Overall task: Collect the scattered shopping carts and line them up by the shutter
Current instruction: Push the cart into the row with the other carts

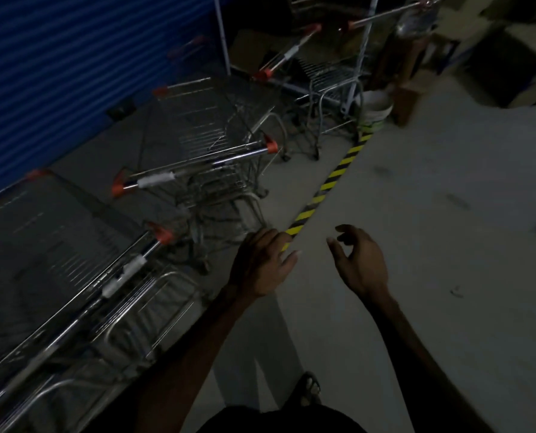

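Carts (204, 157) stand at ten o'clock by the shutter (73, 57) — both hands, left hand (260, 264) and right hand (360, 260), hang loose, holding nothing — better grip one handle squarely

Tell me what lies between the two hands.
In the head view, only bare grey concrete floor shows between the left hand and the right hand; the yellow-black striped floor tape ends at the left fingers.
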`<action>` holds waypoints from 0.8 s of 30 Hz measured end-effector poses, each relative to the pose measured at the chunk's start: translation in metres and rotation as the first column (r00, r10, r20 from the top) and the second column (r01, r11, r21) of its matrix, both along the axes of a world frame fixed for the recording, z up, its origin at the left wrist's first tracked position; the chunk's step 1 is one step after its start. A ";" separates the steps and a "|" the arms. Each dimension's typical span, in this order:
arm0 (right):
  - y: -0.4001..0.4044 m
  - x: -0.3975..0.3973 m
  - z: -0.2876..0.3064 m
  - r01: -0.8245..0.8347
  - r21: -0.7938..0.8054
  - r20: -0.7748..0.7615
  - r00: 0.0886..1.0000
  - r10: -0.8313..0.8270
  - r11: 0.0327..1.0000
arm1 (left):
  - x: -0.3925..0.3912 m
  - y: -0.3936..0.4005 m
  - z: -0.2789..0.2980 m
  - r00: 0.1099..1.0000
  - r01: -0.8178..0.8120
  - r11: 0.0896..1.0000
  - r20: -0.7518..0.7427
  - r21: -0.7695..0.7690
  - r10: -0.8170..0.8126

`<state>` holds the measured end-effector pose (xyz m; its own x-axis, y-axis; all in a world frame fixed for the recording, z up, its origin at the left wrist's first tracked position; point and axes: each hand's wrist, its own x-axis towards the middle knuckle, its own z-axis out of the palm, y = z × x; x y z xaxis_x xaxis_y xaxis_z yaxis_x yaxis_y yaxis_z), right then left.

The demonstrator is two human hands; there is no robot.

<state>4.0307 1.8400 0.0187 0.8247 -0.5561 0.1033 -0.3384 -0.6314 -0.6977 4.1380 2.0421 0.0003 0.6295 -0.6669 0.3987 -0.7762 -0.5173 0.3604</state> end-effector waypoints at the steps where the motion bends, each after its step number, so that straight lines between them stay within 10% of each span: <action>1: -0.008 0.005 -0.001 -0.005 -0.001 0.002 1.000 0.005 1.000 | 0.005 -0.003 0.000 1.000 -0.012 1.000 -0.001 0.006 0.012; 19: 0.008 0.269 0.017 -0.420 -0.245 -0.094 0.907 0.409 0.874 | 0.214 0.075 0.010 0.921 -0.380 0.925 0.099 0.006 0.377; 24: 0.020 0.350 0.016 -0.546 -0.343 -0.184 0.837 0.515 0.765 | 0.292 0.120 0.022 0.891 -0.450 0.865 0.040 0.221 0.453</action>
<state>4.3805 1.8595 0.0343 0.9902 0.0396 0.1341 0.0864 -0.9273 -0.3643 4.4304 2.1626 0.0218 0.8870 -0.3773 0.2661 -0.4347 -0.8768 0.2057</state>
